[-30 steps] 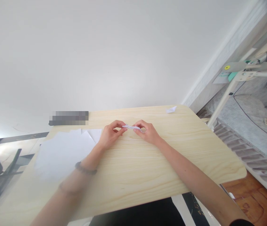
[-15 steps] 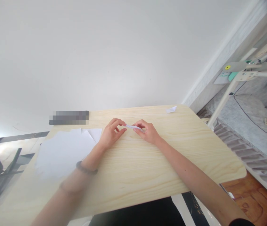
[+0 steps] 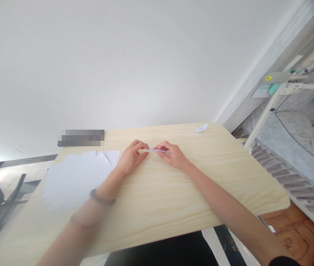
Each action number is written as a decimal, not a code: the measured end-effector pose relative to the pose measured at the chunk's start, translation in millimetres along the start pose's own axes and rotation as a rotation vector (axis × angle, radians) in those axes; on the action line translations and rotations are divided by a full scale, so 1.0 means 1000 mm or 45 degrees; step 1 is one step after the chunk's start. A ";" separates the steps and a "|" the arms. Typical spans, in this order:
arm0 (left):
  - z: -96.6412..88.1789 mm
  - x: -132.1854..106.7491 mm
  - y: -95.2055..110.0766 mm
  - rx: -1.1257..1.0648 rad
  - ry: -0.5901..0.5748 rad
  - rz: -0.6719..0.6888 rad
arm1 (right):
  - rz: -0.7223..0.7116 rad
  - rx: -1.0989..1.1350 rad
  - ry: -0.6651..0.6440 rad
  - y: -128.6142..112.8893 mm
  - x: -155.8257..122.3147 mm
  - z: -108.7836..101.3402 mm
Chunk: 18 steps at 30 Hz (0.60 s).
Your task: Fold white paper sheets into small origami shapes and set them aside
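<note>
Wall, pale and plain, fills the upper half of the frame. Below it, worktop, light wood grain, rounded corners, spans the centre and runs to the lower left. Right edge of frame: grey upholstered furniture with dark piping and a pleated skirt; white tubular frame stands in front of it. White paper sheets lie spread and overlapping on the left of the worktop, partly behind the left forearm. Dark oblong object, pixelated, at the worktop's far left edge; identity cannot be told. Both hands near frame centre, facing each other. Right hand: thumb and fingers pinching the folded paper. Left hand: fingers curved, fingertips at the paper's left end; whether gripping or only touching, cannot tell. Dark bracelet on the left wrist. Folded paper: thin, white, seen nearly edge-on, close to level, bridging the gap between the hands. Small folded piece, white, rests near the worktop's far right corner, well apart from the hands.
</note>
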<state>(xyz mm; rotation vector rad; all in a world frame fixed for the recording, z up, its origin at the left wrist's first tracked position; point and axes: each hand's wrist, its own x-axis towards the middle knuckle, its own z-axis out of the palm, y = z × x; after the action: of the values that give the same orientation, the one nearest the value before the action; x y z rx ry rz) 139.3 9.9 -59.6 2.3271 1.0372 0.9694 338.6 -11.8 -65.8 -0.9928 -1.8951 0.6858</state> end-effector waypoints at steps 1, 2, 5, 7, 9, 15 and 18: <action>0.000 -0.001 0.000 0.017 -0.008 0.002 | 0.002 0.006 -0.008 0.000 0.000 0.000; 0.000 -0.001 0.001 0.039 -0.020 0.000 | 0.005 0.009 -0.017 -0.001 0.000 0.000; -0.001 -0.002 0.001 0.121 -0.072 -0.014 | 0.013 0.003 -0.044 -0.002 0.000 -0.001; -0.001 -0.002 0.001 0.161 -0.094 -0.018 | 0.014 0.002 -0.061 -0.002 -0.001 -0.002; -0.001 -0.002 0.001 0.167 -0.102 -0.012 | 0.010 -0.005 -0.064 -0.002 -0.001 -0.002; -0.003 0.000 0.002 0.053 -0.147 0.089 | 0.000 -0.128 -0.024 0.001 0.000 -0.002; -0.004 0.001 0.003 -0.010 -0.175 0.090 | 0.004 -0.140 -0.010 0.002 0.001 -0.003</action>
<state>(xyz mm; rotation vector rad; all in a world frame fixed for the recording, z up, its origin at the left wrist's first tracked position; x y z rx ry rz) 137.9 8.7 -54.5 2.4006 0.9008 0.8246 341.5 -10.2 -65.6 -1.0631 -1.9557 0.5934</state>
